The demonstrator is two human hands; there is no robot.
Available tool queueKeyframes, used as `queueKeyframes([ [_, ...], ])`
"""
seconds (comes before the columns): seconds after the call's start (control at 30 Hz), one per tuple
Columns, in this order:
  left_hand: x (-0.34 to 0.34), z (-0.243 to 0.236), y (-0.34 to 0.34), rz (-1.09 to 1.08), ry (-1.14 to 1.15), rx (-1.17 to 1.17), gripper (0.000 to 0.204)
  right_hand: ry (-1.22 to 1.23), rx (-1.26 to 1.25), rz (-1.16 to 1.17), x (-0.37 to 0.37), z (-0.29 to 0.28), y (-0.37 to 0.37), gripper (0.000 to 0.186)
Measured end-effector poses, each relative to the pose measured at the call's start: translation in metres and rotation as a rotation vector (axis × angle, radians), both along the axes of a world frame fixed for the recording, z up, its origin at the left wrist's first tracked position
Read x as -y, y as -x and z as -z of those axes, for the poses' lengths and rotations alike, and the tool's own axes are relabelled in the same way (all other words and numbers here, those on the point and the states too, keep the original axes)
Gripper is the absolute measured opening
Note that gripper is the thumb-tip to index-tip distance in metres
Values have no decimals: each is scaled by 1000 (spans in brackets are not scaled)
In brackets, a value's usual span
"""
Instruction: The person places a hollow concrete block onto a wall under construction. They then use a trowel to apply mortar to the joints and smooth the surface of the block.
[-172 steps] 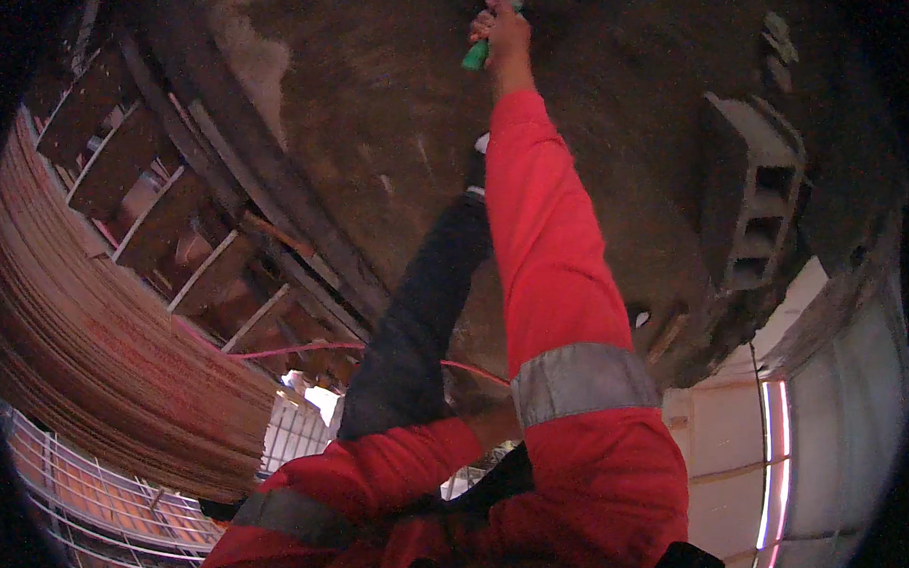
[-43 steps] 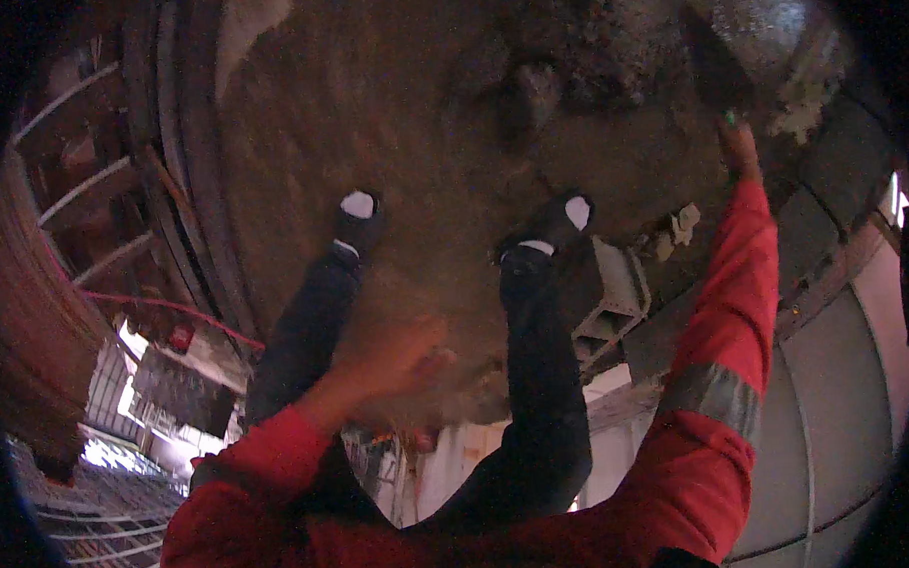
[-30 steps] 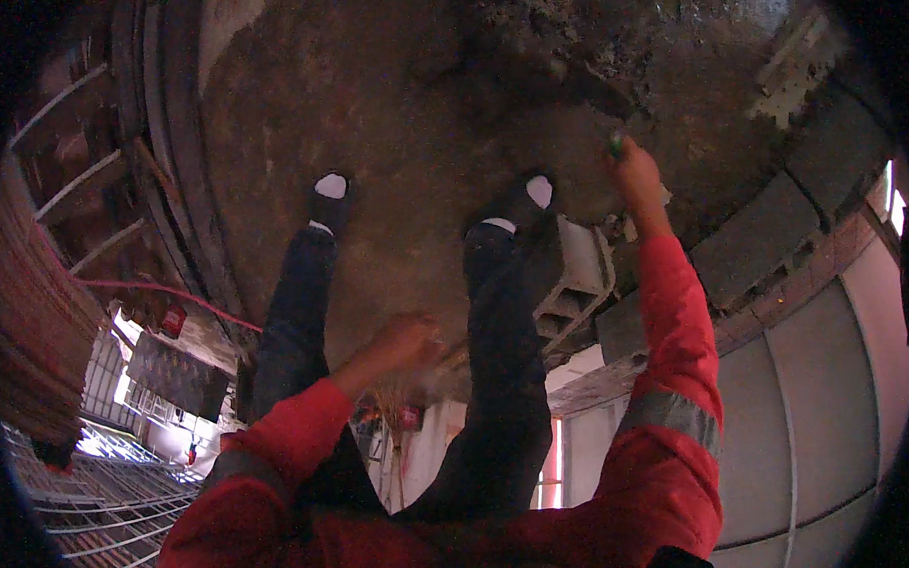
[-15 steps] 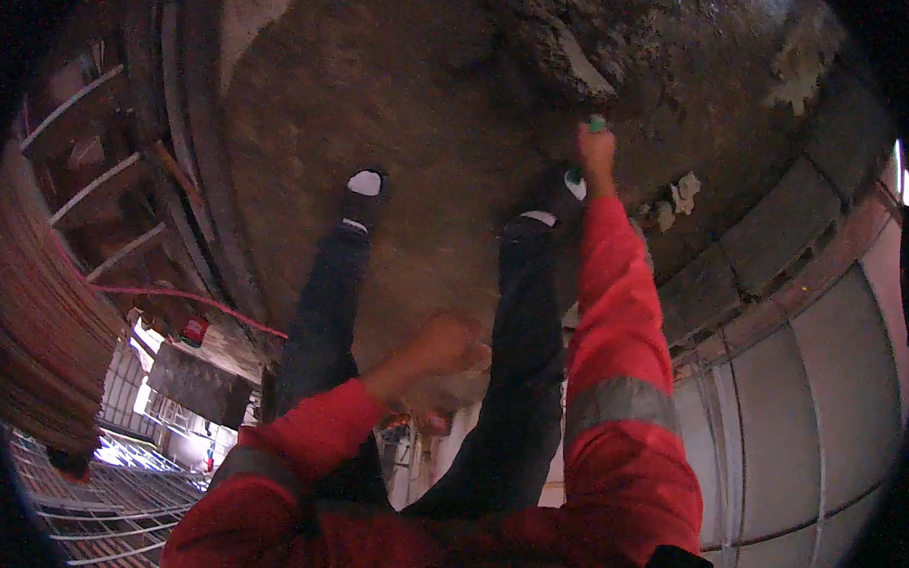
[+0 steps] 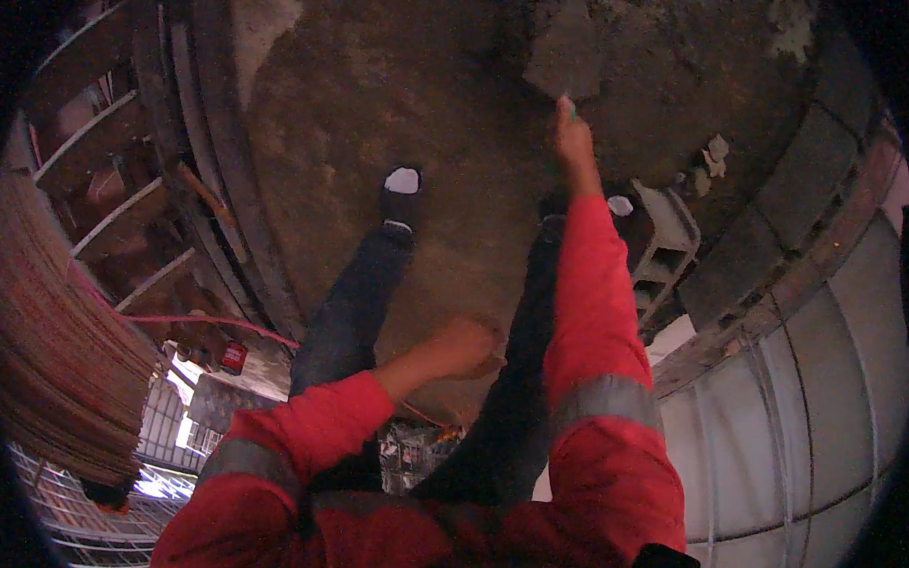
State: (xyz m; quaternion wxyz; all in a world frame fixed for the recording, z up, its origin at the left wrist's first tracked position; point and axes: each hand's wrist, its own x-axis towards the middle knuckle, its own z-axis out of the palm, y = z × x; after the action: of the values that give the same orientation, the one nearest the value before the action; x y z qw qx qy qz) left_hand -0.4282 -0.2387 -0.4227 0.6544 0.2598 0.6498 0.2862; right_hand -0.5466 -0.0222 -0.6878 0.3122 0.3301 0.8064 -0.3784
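My right hand (image 5: pixel 574 145) reaches out ahead with its fingers wrapped round the green handle of a mason's trowel (image 5: pixel 565 65). The trowel's flat, greyish blade points away from me over the edge of a dark, wet-looking mortar heap (image 5: pixel 656 42). In the dim light I cannot tell whether the blade carries any mortar. My left hand (image 5: pixel 462 346) hangs in front of my body, between my legs in the picture, its fingers curled in a loose fist. Nothing shows in it.
A hollow concrete block (image 5: pixel 665 239) stands beside my right foot, with pale scraps (image 5: pixel 712 160) beyond it. A low block wall (image 5: pixel 797 187) curves along the right. Long boards (image 5: pixel 209 142), pale bars (image 5: pixel 102 216) and a pink line (image 5: pixel 205 319) lie left, near a red can (image 5: pixel 234 358).
The trowel blade has turned and now shows its broad face. My right hand has shifted slightly left and away from me. The view has moved, bringing the hollow block into sight.
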Motion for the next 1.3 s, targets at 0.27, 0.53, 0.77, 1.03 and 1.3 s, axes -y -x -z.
queueKeyframes([
  [0.27, 26, 0, 1, 69, -136, -145, 37, -253, 32, 110, -37, 10, -114, 68],
  [0.53, 34, -9, -2, 66, -164, -45, 34, -551, 90, -379, -43, 49, -66, 32],
  [0.77, 39, -9, -2, 240, -148, -24, 31, -266, -124, 197, 77, 28, -198, 36],
  [1.03, 24, -13, 1, 414, 11, 181, 34, -181, 204, 550, 122, 74, -145, 43],
  [1.3, 25, -11, -21, 507, -15, 176, 33, 454, -369, 956, 89, 42, 10, 20],
])
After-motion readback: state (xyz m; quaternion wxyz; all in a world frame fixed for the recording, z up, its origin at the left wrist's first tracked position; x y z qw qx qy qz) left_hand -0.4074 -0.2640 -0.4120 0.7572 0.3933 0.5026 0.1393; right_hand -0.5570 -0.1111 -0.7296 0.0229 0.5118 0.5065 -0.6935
